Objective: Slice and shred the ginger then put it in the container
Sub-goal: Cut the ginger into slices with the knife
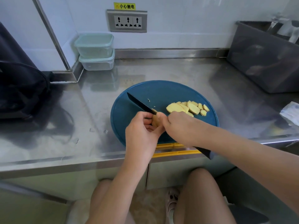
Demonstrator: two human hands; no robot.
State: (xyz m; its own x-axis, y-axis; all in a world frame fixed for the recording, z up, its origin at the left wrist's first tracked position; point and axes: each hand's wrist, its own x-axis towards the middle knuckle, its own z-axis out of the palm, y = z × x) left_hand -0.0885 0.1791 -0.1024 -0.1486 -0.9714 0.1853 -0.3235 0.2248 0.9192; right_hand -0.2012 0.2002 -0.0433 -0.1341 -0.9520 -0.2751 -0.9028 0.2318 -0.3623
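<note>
The uncut ginger stub point(154, 121) sits at the near middle of the cutting board point(161, 91), pinched between the curled fingers and thumb of the left hand point(142, 133). It is small, light and firm, probably fibrous, with a moist cut face that is likely slippery. It should hold best gripped by its skinned sides with fingertips tucked back, since little length is left between them and the blade. The right hand point(178, 125) is closed round the knife point(140, 104), up near the heel of the black blade. The blade's heel meets the stub, its tip points away to the left, and the handle end pokes out under the forearm. Just right of the hands lies a pile of slices point(186, 108), thin, stiff and light. About nine can be counted, though they overlap too much for an exact number. Gathering them flat into stacks looks the surest way to shred them. Two tiny scraps point(148, 100) lie beside the blade. There is one knife, one round blue board and one stub. Two lidded containers point(95, 50) stand stacked in the far left corner of the steel counter point(161, 70), well apart from the board. One three-socket panel point(127, 21) is on the wall.
</note>
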